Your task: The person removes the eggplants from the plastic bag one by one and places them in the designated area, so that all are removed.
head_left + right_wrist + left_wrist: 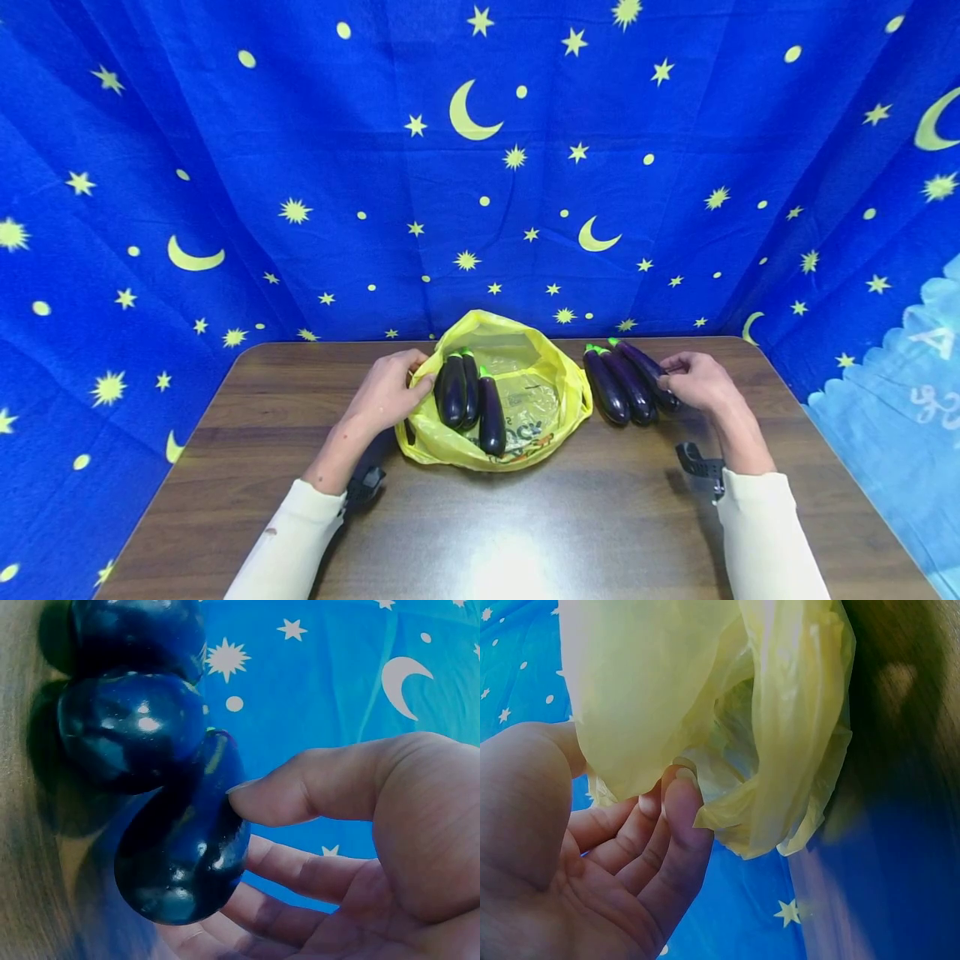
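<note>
A yellow plastic bag (442,450) lies with its mouth spread wide near the middle of the table. Inside it are three dark purple eggplants with green stem ends, including one eggplant (492,421) toward the front. My left hand (390,390) pinches the bag's left rim; the left wrist view shows the film of the bag (652,697) between thumb and fingers. To the right of the bag, three more eggplants lie side by side. My right hand (701,382) grips the rightmost eggplant (187,847), thumb on its upper side and fingers along the far side.
The brown wooden table (420,533) ends at a blue cloth (360,167) with yellow moons and stars behind it. A lighter blue cloth (900,467) hangs at the right. Dark wrist devices (701,467) sit at both sleeve cuffs.
</note>
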Demonstrator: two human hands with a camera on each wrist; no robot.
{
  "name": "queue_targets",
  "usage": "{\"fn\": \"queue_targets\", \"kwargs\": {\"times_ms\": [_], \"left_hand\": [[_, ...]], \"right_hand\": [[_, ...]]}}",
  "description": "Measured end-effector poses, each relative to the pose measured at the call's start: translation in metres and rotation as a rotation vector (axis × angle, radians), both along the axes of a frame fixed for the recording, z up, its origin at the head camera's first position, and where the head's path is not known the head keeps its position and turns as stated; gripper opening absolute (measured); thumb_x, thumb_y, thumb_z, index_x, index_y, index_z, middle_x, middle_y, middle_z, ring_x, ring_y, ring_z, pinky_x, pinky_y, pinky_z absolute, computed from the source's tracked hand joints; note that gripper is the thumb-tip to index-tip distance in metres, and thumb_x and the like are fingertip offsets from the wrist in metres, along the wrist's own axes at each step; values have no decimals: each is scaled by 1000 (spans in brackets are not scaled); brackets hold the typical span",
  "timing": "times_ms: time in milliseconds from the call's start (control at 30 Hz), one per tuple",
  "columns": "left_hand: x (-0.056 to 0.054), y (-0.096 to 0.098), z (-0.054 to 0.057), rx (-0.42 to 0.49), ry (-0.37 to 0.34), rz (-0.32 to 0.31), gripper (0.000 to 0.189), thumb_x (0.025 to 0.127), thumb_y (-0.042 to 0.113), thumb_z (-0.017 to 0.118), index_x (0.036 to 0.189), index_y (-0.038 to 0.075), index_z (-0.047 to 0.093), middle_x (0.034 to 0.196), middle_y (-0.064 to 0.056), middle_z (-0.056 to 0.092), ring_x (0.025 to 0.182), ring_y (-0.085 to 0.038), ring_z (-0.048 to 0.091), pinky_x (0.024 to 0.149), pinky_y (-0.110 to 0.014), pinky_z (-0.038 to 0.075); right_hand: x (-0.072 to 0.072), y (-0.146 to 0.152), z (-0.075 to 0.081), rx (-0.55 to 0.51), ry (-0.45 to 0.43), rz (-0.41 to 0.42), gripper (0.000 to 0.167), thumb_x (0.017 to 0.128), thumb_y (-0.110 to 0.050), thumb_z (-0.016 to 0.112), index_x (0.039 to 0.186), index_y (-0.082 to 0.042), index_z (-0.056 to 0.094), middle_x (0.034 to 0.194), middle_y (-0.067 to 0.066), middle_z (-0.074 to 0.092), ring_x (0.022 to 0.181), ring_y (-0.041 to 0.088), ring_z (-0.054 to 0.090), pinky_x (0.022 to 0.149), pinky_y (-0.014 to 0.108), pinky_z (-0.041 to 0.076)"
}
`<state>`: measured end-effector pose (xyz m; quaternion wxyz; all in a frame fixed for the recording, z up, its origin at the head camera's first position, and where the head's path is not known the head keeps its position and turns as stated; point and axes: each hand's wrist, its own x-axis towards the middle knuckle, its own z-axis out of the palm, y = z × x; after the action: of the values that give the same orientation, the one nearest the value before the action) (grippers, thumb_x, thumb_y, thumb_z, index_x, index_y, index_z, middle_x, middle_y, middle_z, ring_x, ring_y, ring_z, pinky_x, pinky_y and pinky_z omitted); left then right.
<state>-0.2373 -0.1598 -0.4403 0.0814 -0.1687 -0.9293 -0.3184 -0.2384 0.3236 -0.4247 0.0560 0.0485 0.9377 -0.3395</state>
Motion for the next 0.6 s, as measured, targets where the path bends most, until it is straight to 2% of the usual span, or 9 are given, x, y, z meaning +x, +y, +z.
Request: {"fn": "queue_targets", "kwargs": {"times_ms": [433, 600], "left_hand": [[0, 0, 0, 1, -8, -5, 13, 95, 15, 73, 105, 8, 73, 87, -1, 66, 71, -14, 54, 65, -34, 46], [0, 0, 0, 4, -10, -4, 13, 95, 15, 73, 105, 8, 73, 87, -1, 66, 71, -14, 54, 65, -34, 46]], "right_hand": [[-2, 0, -8, -22, -18, 6, 44, 91, -9, 69, 127, 15, 62, 116, 30, 70, 106, 39, 66, 82, 35, 49], [-3, 1, -9, -35, -25, -4, 45, 90, -8, 69, 128, 15, 61, 118, 31, 69, 108, 41, 65, 85, 39, 50]]}}
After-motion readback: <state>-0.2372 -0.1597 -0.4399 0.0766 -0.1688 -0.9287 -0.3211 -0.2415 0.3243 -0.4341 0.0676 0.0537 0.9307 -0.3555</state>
